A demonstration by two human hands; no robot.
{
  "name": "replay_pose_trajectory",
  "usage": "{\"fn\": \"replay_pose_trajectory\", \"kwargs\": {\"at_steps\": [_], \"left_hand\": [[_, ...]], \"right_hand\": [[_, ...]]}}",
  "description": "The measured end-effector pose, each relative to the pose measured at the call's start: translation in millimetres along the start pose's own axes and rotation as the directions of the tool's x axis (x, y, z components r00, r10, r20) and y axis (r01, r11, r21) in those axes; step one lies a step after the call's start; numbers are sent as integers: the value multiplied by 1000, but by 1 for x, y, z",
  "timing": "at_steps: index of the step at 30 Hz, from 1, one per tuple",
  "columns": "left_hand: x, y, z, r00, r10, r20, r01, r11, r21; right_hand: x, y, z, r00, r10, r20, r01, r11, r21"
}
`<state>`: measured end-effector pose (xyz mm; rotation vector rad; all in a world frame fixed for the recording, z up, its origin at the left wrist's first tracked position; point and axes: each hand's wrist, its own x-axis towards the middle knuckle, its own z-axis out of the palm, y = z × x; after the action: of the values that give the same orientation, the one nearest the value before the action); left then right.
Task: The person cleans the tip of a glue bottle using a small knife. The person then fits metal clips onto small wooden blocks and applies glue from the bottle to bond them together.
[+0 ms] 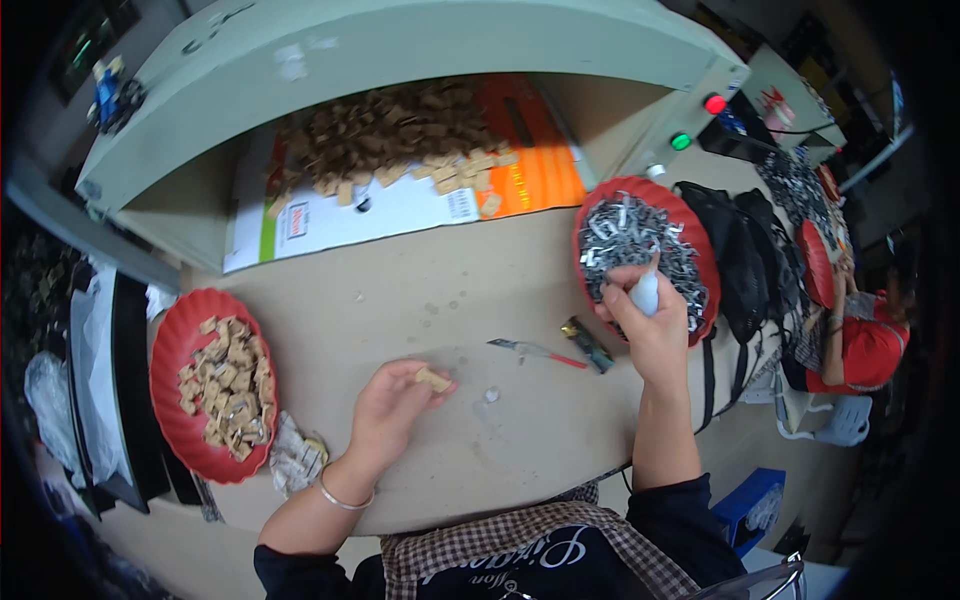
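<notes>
My left hand pinches a small tan block just above the table, near its front middle. In my right hand is a small white squeeze bottle with a thin pointed tip turned upward. That hand is over the near edge of a red scalloped bowl. Shiny bent metal strips fill this bowl; whether my right fingertips touch any strip, I cannot tell. At the left stands another red scalloped bowl of tan blocks, some with metal pieces among them.
Pliers with a red handle and a dark cylinder lie between my hands. Under the pale green shelf, many tan blocks lie on printed cardboard. A black bag is at the right, with a person in red beyond.
</notes>
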<state>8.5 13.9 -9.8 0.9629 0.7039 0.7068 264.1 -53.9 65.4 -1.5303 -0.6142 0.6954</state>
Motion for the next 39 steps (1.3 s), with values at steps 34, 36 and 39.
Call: {"fn": "replay_pose_trajectory", "kwargs": {"at_steps": [34,36,39], "left_hand": [[-2,-10,-6,991,-24,135,41,992,-122],[-1,-9,-7,988,-47,148,65,991,-119],[-1,-5,-7,983,-78,168,114,970,-214]], "right_hand": [[-64,60,83,538,-613,579,837,467,-285],[-59,59,84,602,-584,544,780,578,-242],[-52,60,78,714,-434,549,599,785,-158]]}}
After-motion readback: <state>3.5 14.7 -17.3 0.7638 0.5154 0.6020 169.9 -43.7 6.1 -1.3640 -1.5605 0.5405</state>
